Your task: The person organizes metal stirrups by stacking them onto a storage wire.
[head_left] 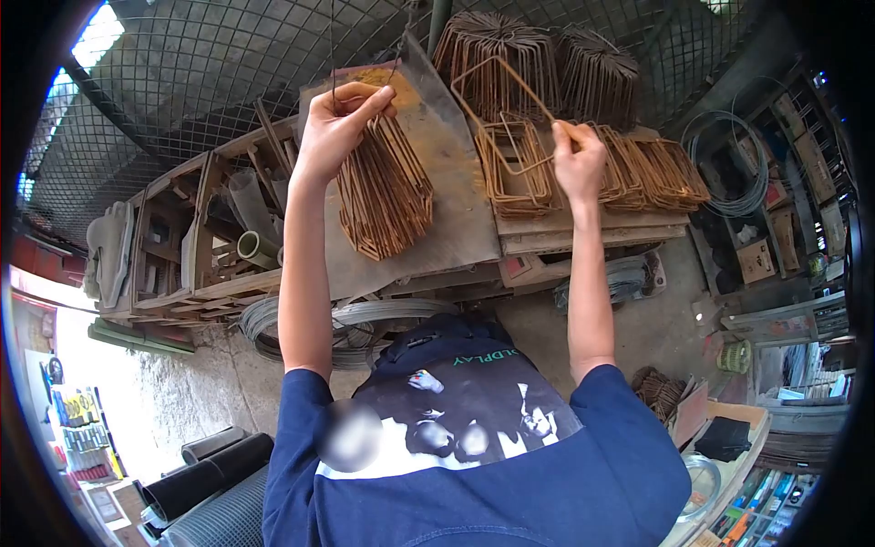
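Rusty wire frame, four-sided, grasped in right hand before a row of similar frames; left hand pinched at the top of a dense rod bundle.

At 11 o'clock, my left hand gripped the top of a bundle of rusty, angular wire loops, which hung long and narrow, closely nested. At 12, my right hand pinched one side of a single ring, four-cornered, thin and brown, tilted with a corner up. Just past 12, below it, the near pile of similar loops lay loosely overlapped. Between 1 and 2, the far pile lay in leaning, fanned rows, rust-orange all over.
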The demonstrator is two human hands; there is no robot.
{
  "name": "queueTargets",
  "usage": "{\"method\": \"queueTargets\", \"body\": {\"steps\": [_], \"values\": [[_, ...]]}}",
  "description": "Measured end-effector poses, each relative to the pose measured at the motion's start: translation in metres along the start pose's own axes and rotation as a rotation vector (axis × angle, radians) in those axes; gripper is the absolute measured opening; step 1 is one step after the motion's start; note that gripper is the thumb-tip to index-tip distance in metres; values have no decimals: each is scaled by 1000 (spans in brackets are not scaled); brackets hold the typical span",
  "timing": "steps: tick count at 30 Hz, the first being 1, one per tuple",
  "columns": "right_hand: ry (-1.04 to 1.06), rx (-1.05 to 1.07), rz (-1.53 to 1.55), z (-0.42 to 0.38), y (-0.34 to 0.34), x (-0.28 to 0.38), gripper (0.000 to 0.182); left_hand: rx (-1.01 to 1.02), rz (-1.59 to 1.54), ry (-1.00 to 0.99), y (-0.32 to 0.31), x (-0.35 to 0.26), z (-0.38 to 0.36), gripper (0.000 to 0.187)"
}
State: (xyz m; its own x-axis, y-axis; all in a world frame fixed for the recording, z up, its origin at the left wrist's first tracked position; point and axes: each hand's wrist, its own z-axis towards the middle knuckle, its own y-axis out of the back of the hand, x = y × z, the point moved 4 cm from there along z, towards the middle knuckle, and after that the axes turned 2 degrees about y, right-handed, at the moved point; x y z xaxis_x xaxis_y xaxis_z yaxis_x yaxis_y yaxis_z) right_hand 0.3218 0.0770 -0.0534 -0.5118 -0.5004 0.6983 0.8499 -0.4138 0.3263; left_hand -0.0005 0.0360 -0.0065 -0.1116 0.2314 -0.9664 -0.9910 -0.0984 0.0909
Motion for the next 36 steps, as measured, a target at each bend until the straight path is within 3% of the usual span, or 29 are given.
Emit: {"method": "queueTargets", "body": {"steps": [3,5,11,17,24,36], "values": [[-377,-66,486,3,2,-22,18,15,32,8,-1,-1,1,17],[-450,-76,716,7,3,-28,23,27,37,-8,0,1,3,17],[-335,-6,858,20,-6,13,24,59,-30,-66,-3,-1,3,18],[-272,212,1000,15,-35,41,24,71,-7,0,0,-3,2,24],[-318,199,1204,12,-46,34,23,65,8,-31,-2,-1,3,22],[-289,316,847,-15,-61,27,20,61,-43,25,-2,-4,2,21]]}}
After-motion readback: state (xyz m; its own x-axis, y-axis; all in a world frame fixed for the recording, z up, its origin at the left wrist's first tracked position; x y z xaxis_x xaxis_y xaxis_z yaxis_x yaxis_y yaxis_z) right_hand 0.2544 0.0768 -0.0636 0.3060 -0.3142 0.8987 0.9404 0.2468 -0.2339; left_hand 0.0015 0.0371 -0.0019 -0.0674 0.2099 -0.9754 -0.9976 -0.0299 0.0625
